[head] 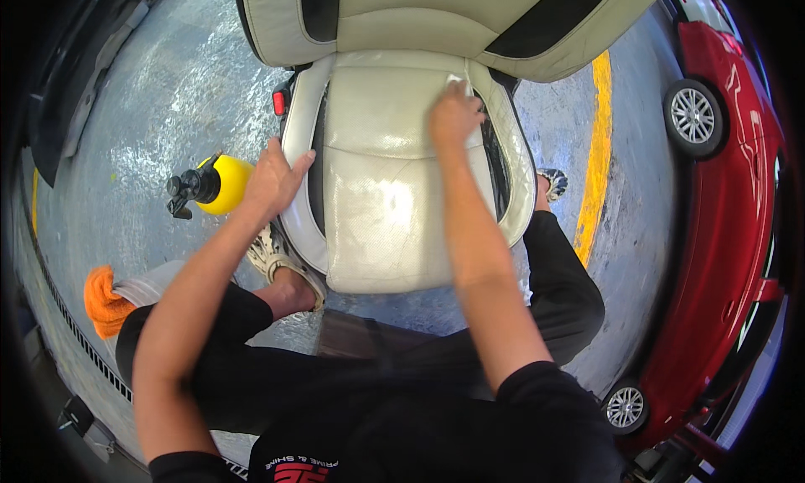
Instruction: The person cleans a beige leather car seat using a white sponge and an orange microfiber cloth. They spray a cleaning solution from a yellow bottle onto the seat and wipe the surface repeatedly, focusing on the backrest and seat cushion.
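Note:
A detached car seat with cream perforated leather and black insets stands before me, its cushion [393,219] toward me and its backrest [415,17] beyond. My right hand [454,118] presses a small white pad or cloth [455,79] against the cushion's far right part, near the seam with the bolster. Most of that white piece is hidden under the fingers. My left hand [277,176] rests on the outer edge of the left side bolster [300,214], thumb apart from the fingers, holding nothing. The cushion's front looks shiny under the light.
A yellow pump sprayer [227,184] with a black head is on the floor beside my left hand. An orange towel [108,300] hangs over a translucent container [151,283]. A red seat-belt buckle [279,103] sticks out left. A red car [710,244] stands right, past a yellow floor line [596,162].

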### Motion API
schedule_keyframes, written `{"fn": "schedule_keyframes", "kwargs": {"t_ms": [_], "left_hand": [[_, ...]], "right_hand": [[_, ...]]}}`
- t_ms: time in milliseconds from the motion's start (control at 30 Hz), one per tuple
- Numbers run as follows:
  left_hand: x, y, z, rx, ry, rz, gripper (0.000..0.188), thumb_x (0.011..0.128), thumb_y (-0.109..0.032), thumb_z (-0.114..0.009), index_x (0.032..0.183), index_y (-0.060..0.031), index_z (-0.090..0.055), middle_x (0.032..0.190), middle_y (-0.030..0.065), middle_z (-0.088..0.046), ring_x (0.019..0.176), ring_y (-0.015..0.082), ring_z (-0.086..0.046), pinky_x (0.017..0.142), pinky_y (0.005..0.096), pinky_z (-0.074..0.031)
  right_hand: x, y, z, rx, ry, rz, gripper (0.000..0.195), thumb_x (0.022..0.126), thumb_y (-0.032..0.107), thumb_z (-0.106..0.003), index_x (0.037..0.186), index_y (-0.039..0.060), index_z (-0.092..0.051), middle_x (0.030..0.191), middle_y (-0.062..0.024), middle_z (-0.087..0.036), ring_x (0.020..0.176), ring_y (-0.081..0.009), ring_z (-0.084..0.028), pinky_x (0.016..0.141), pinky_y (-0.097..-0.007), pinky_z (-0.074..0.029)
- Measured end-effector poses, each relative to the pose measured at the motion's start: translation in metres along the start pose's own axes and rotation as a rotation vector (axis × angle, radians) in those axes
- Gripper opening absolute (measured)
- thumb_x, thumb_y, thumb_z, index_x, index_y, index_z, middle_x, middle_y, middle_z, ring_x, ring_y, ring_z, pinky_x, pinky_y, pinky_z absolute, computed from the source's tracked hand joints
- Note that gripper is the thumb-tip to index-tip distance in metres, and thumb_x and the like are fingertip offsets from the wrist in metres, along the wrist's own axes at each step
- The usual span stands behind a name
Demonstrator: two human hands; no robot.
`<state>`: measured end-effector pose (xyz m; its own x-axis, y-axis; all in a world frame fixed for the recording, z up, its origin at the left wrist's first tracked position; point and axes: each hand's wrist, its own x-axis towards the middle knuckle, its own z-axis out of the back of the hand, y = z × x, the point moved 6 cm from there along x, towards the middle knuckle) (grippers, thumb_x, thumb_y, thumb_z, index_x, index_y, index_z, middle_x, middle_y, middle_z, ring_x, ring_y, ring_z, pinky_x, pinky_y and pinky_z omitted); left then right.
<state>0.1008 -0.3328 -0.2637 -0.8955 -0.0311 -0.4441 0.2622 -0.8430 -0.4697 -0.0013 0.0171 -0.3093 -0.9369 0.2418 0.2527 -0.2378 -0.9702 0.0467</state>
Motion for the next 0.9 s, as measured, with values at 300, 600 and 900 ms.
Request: {"fn": "schedule_keyframes", "kwargs": {"t_ms": [300, 600, 900], "left_hand": [[-0.018, 0.010, -0.009, -0.149, -0.418, 0.065, 0.076, 0.095, -0.052, -0.069, 0.149, -0.0029, -0.049, 0.136, 0.0252, -0.059, 0.124, 0.0452, -0.061, 0.103, 0.0521, -0.049], [-0.015, -0.005, -0.010, -0.199, -0.430, 0.067, 0.070, 0.094, -0.052, -0.069, 0.146, -0.0072, -0.056, 0.136, 0.0205, -0.060, 0.124, 0.0419, -0.062, 0.102, 0.0495, -0.050], [-0.022, -0.009, -0.011, -0.273, -0.449, 0.053, 0.065, 0.093, -0.050, -0.069, 0.141, -0.0073, -0.060, 0.130, 0.0201, -0.063, 0.118, 0.0418, -0.065, 0.099, 0.0504, -0.052]], "right_hand": [[-0.030, 0.034, -0.005, 0.143, 0.062, 0.238, 0.049, 0.097, 0.014, -0.054, 0.144, 0.0006, -0.057, 0.125, -0.0221, -0.069, 0.112, -0.0402, -0.062, 0.094, -0.0567, -0.043], [-0.083, 0.137, 0.009, 0.221, 0.046, 0.325, 0.053, 0.099, 0.017, -0.053, 0.148, -0.0012, -0.053, 0.121, -0.0190, -0.071, 0.118, -0.0407, -0.061, 0.102, -0.0583, -0.040], [-0.073, -0.002, 0.013, 0.052, 0.064, 0.166, 0.050, 0.098, 0.013, -0.055, 0.146, 0.0030, -0.058, 0.147, -0.0208, -0.061, 0.121, -0.0382, -0.060, 0.103, -0.0558, -0.042]]}}
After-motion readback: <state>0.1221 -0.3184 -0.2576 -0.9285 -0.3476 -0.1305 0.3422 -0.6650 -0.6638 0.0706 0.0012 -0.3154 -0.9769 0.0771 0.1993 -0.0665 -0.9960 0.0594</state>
